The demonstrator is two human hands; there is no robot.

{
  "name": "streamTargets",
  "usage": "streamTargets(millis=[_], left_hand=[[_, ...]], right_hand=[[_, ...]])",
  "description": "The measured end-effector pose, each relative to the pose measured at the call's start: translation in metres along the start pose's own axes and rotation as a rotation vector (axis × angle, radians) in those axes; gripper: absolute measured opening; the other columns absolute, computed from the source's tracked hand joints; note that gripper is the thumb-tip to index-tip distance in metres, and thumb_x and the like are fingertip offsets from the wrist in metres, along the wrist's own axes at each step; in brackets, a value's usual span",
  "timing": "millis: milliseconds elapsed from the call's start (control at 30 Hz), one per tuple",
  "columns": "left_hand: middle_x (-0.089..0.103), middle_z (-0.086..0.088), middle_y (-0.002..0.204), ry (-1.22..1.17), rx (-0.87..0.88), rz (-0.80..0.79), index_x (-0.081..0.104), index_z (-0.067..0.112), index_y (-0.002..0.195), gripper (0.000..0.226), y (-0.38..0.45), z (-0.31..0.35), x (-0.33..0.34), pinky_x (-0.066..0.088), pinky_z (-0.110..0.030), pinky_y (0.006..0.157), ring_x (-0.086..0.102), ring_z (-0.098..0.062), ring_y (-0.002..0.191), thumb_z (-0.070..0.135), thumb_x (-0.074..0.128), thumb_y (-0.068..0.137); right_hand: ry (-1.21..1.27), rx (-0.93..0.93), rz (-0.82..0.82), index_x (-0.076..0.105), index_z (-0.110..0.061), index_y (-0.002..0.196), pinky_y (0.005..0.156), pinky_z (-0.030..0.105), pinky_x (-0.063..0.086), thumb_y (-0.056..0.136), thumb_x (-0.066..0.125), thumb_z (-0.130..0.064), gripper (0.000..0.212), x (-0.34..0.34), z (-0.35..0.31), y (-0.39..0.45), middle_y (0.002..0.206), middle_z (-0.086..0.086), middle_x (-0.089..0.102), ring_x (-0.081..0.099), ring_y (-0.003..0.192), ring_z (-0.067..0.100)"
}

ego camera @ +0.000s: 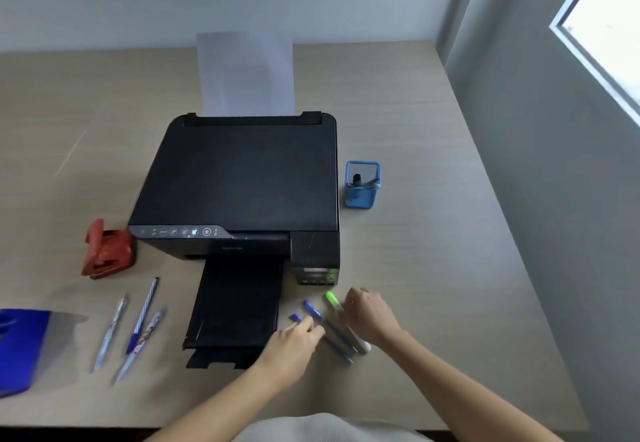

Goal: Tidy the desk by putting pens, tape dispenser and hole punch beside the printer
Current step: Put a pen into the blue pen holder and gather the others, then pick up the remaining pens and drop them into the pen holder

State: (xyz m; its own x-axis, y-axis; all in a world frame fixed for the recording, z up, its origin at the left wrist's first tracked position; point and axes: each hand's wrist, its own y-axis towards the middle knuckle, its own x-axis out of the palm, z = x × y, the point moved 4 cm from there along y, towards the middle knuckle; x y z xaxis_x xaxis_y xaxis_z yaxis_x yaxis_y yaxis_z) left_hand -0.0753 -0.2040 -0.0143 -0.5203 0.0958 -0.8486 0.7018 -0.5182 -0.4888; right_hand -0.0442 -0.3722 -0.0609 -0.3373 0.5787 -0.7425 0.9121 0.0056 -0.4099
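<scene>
Three pens lie on the desk in front of the printer's (242,178) right corner. My left hand (294,343) pinches the leftmost one, a blue-capped pen (296,317), which still lies on the desk. A second blue pen (313,310) lies between my hands. My right hand (372,317) has its fingers closed over a green highlighter (332,299). Three more pens (138,327) lie at the front left. A red hole punch (107,249) sits at the printer's left front corner. The blue tape dispenser (20,348) is at the far left edge.
A blue mesh pen holder (362,185) with a few pens in it stands right of the printer. The printer's black output tray (235,306) sticks out toward me, and paper (246,74) rises from its rear feeder. A wall and window bound the desk on the right.
</scene>
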Motion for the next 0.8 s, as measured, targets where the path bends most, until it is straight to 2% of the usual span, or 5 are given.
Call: streamTargets(millis=[267,367,467,633,800], left_hand=[[0.048,-0.015,0.119,0.135,-0.102,0.046,0.048,0.009,0.115,0.044,0.008,0.000,0.022,0.051,-0.043,0.079,0.056,-0.034,0.107,-0.012,0.055,0.077],[0.061,-0.007,0.084,0.176,-0.077,0.056,0.060,0.013,0.074,0.047,0.000,0.000,0.027,0.052,-0.033,0.050,0.064,-0.025,0.075,0.002,0.087,0.037],[0.060,-0.002,0.065,0.199,-0.052,0.071,0.059,0.016,0.058,0.061,-0.008,-0.005,0.045,0.045,-0.025,0.038,0.061,-0.019,0.057,0.005,0.086,0.006],[0.057,0.006,0.050,0.177,0.079,0.131,0.049,0.019,0.075,0.054,-0.048,-0.002,0.039,0.030,-0.018,0.029,0.058,-0.012,0.037,0.028,0.094,0.046],[0.065,0.001,0.088,-0.020,-0.014,0.209,0.049,0.022,0.098,0.017,-0.085,-0.019,-0.022,0.042,-0.033,0.059,0.066,-0.024,0.078,0.039,0.044,0.098]], right_hand=[[-0.320,0.062,-0.045,0.047,-0.002,0.113,0.089,0.043,0.045,0.088,0.043,-0.007,0.026,0.008,0.012,-0.006,0.119,0.021,0.053,0.050,0.110,0.039],[-0.252,0.078,-0.048,0.042,-0.004,0.101,0.075,0.042,0.042,0.085,0.040,0.003,0.018,0.008,0.017,-0.013,0.110,0.027,0.056,0.055,0.101,0.042],[-0.095,0.047,-0.001,0.041,-0.004,0.096,0.063,0.038,0.035,0.089,0.035,-0.003,0.009,0.010,0.009,-0.016,0.100,0.032,0.059,0.056,0.089,0.046],[-0.122,-0.074,-0.049,0.051,-0.006,0.102,0.070,0.040,0.045,0.089,0.051,-0.022,0.021,0.025,-0.015,-0.008,0.105,0.025,0.060,0.059,0.094,0.043],[-0.344,-0.177,-0.095,0.049,-0.001,0.113,0.076,0.043,0.046,0.090,0.049,-0.019,0.029,0.037,-0.034,0.000,0.113,0.023,0.055,0.058,0.100,0.042]])
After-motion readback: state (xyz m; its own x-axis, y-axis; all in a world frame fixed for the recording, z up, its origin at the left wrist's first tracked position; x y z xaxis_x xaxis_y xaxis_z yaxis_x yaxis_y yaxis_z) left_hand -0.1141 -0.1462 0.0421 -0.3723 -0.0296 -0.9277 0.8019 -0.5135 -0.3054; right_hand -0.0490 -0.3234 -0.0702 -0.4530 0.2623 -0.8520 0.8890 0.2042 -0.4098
